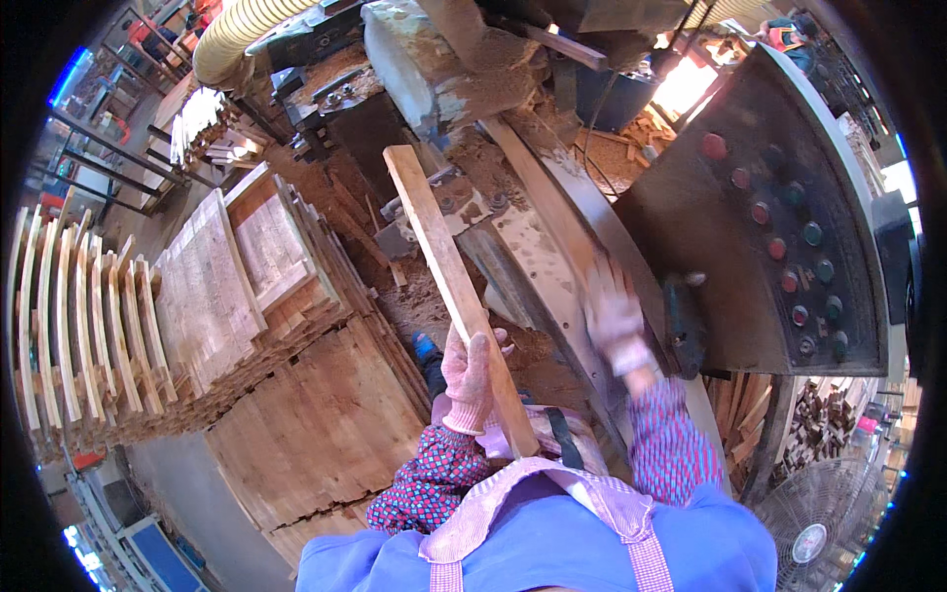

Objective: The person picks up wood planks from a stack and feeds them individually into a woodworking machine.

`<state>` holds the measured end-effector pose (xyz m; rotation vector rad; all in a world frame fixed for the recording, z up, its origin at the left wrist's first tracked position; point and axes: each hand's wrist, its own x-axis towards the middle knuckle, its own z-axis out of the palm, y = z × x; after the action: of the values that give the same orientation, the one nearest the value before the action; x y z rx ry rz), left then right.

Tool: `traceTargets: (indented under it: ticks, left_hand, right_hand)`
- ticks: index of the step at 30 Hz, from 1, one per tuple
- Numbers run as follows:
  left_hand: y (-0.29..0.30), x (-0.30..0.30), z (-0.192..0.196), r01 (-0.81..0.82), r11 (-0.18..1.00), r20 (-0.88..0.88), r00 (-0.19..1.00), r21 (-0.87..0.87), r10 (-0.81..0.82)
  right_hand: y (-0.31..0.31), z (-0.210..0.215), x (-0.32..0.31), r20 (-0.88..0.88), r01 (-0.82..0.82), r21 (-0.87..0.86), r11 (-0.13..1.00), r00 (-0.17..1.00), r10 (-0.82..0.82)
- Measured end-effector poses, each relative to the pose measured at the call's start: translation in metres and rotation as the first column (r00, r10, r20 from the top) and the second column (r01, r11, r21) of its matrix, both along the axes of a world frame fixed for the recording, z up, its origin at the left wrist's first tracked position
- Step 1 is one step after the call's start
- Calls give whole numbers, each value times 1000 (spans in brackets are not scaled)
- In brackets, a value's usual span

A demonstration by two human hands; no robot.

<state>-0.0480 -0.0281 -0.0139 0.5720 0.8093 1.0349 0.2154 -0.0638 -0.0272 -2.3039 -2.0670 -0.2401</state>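
Nearest me, the left hand (466, 373), gloved, is closed around a strip (434, 232) of wood, fingers wrapped over its edge. The strip slants from the apron (478, 513), far and slightly left, its far end by the machine (449, 74). To the right, the gloved right hand (614, 321) is blurred on my feed: its fingers look stretched forward over the near end of a plank (538, 187) lying along the machine's bed, and I cannot tell whether it grips it. Near right I have a caged fan (811, 543); beyond it, short sticks (824, 424) are heaped, in a bin or a rack, I cannot tell which. Left of the hands stands a stack (326, 424) of boards, with loose slats (89, 326) laid side by side at its left. Right of the machine, a panel (730, 237) carries red and green buttons. Sawdust (424, 291) covers the floor left of the bed. Far left, a ribbed hose (242, 35) curves in.
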Motion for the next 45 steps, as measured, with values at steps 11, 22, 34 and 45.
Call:
traceTargets:
  ticks: [11,22,34,45]
  left_hand:
    - [39,21,6,-186,965,45,982,186,181]
    - [227,-219,-81,311,873,-806,-355,375,473]
    - [362,-370,-99,-96,976,-637,-744,-193,-199]
    - [95,-114,6,-250,952,-140,951,174,276]
  right_hand:
    - [48,68,-98,-997,-95,-67,993,34,-64]
    - [-199,48,-61,-470,310,-252,917,788,-396]
    - [142,-6,23,-52,-54,74,996,997,58]
    - [61,63,-212,-968,-365,-94,926,-186,-171]
